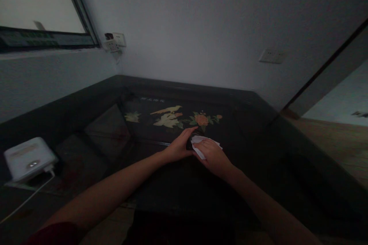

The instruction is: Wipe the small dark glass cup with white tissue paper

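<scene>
My left hand (179, 146) is wrapped round a small dark object (189, 144), whose kind I cannot make out in the dim light. Pressed against that object is a white tissue (200, 154), gripped by the bent fingers of my right hand (212, 154). The two hands meet over the middle of a dark table (172, 183). Just beyond them lies a black panel with a picture of flowers and a yellow bird (166, 116). My fingers and the tissue cover much of the dark object.
A white box-shaped device (30, 157) with a white cable (31, 195) stands at the left. Wall sockets (271, 56) and a plugged-in adapter (111, 45) are on the walls behind. A window (43, 7) is at upper left. The table's right edge borders a tiled floor (339, 138).
</scene>
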Tool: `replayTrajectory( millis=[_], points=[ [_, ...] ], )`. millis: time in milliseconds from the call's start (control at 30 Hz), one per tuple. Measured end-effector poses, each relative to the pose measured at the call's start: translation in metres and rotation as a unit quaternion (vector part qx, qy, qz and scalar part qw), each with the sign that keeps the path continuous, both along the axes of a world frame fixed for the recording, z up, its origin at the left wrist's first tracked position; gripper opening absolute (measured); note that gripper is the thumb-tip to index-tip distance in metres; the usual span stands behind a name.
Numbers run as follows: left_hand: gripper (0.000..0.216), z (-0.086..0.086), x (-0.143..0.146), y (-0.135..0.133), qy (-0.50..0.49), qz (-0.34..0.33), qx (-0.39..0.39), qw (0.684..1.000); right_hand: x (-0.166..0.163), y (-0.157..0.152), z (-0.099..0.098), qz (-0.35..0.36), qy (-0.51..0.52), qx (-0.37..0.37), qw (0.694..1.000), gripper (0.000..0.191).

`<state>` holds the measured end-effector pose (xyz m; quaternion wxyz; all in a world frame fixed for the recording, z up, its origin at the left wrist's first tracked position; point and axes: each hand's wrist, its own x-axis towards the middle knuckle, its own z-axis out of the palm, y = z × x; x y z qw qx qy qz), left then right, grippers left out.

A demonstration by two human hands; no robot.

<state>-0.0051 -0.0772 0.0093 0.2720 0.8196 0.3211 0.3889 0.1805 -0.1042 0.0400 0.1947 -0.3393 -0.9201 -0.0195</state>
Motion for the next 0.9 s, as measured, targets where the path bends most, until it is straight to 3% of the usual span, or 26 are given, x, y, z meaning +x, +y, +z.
replayTrajectory(
  millis=[300, 633, 733, 900],
  points=[
    [0.092, -0.001, -0.001, 0.001, 0.008, -0.004, -0.003, 1.0, 0.001, 0.001, -0.001, 0.003, -0.003, 0.007, 1.0, 0.026],
    [0.087, -0.003, 0.0, 0.001, 0.0, 0.0, -0.002, 1.0, -0.002, 0.0, 0.01, -0.007, -0.075, 0.071, 0.995, 0.02],
    [0.086, 0.001, 0.001, -0.003, 0.009, -0.007, -0.001, 1.0, -0.001, -0.001, 0.008, -0.017, -0.051, 0.043, 0.998, 0.022],
    [0.081, 0.009, 0.001, -0.009, 0.02, -0.015, 0.007, 1.0, -0.005, -0.004, -0.001, -0.054, 0.075, -0.069, 0.993, 0.029]
  ],
)
